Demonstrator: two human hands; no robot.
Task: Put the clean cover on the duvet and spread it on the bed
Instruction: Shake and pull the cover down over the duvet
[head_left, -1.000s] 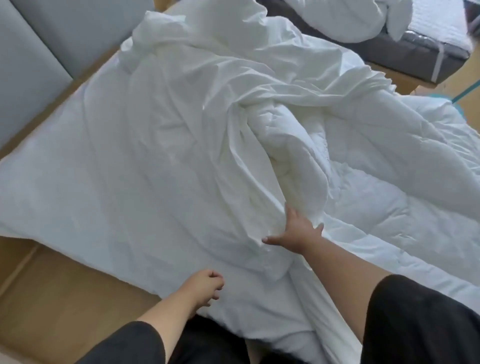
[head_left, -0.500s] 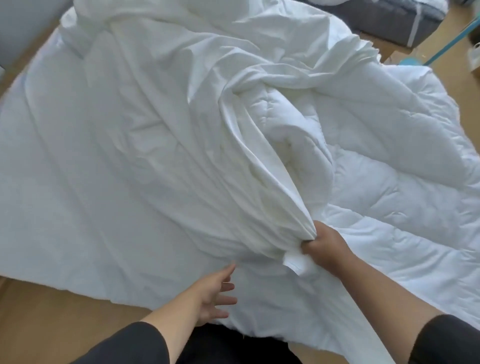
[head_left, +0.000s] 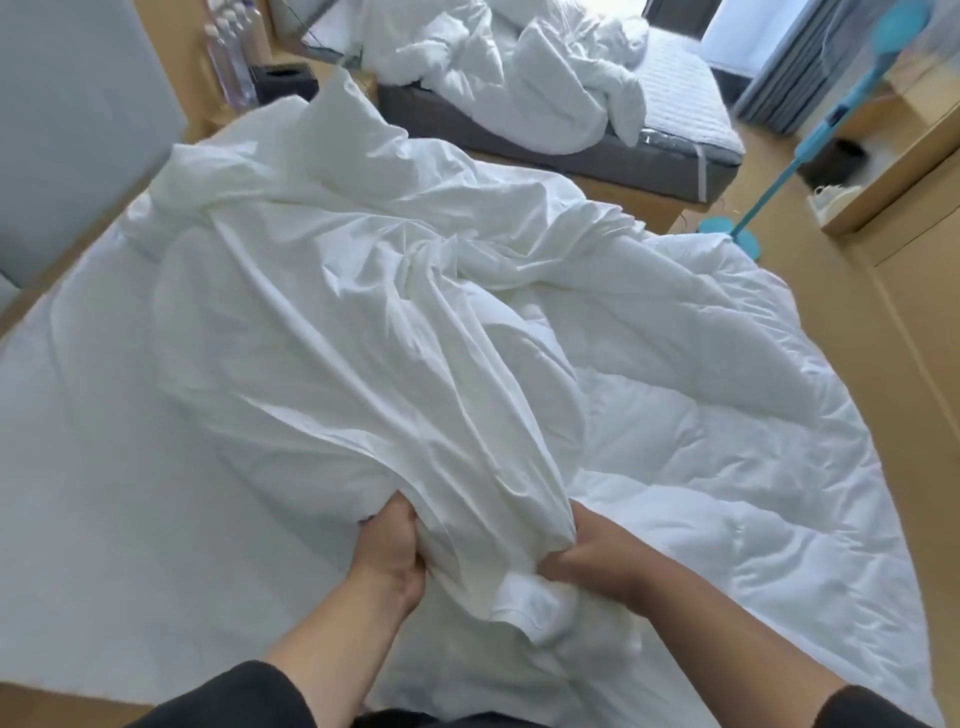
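Where my left hand (head_left: 387, 553) hung free before, both now clutch cover (head_left: 322, 374) bunch, right hand (head_left: 597, 558) alongside; quilted duvet (head_left: 727, 441) right; teal fan stand (head_left: 730, 241), second bed (head_left: 623, 150) beyond.

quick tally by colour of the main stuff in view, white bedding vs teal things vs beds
white: 3, the cover, the quilted duvet, the bedding heap on the far bed
teal: 1, the fan stand
beds: 2, near bed, far bed
total: 6

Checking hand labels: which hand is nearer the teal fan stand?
Right. The right hand grips the cover on the side toward the teal fan stand; the left hand grips it farther away.
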